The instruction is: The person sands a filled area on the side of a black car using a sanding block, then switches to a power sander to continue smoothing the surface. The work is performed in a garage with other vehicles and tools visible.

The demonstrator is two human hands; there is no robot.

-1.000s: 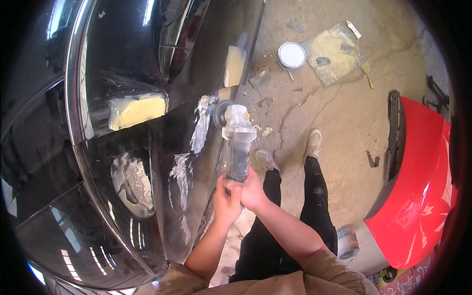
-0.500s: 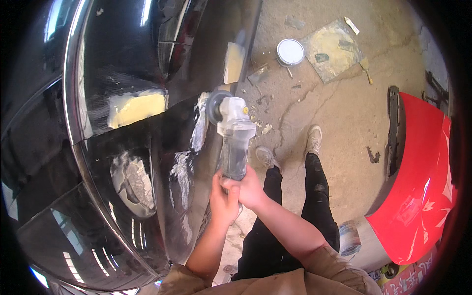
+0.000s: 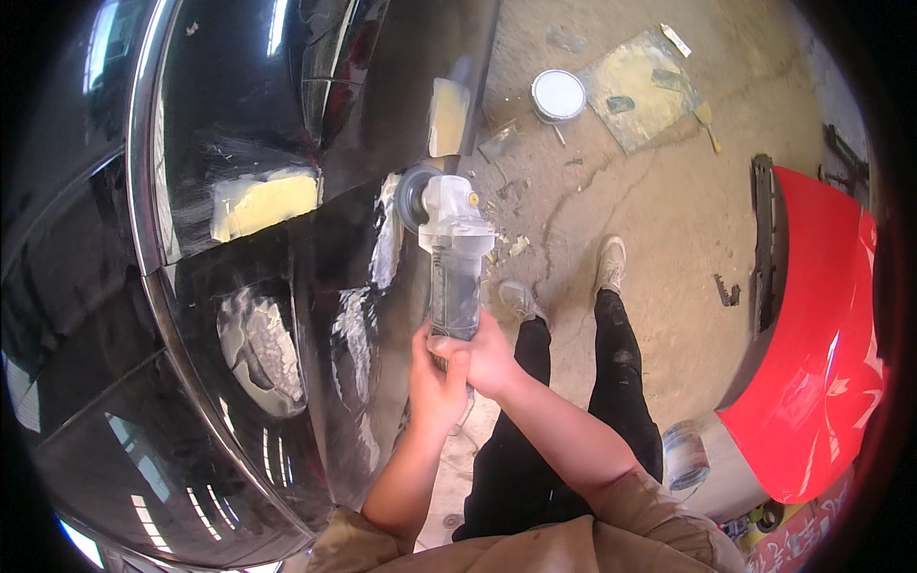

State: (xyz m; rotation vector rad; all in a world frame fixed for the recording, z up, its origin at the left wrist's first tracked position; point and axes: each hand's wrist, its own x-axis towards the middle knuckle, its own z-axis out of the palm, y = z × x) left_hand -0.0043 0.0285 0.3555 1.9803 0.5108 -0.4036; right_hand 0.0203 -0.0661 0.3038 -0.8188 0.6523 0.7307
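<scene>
Both my hands are wrapped round the rear of an angle grinder (image 3: 455, 286) with a dusty pale head and a dark grey body. My left hand (image 3: 437, 382) grips it from the left and below, its thumb pointing up, and my right hand (image 3: 487, 358) closes over the right side. The round grinding disc (image 3: 413, 199) stands on edge at the left of the head. It is by a scraped, whitish strip (image 3: 384, 239) on a black car body (image 3: 248, 105); whether it touches I cannot tell. Yellow filler patches (image 3: 272, 203) lie on the bodywork nearby.
Rough bare patches (image 3: 263, 349) mark the car's lower panel. On the concrete floor are a white-topped can (image 3: 559, 95), a filler-smeared board (image 3: 630, 115) and a spatula (image 3: 707, 124). A red car panel (image 3: 812, 363) leans at the right, with a tin (image 3: 684, 456) near my leg.
The view has shifted slightly. My hands keep the same grip on the grinder, and its disc stays by the same scraped strip.
</scene>
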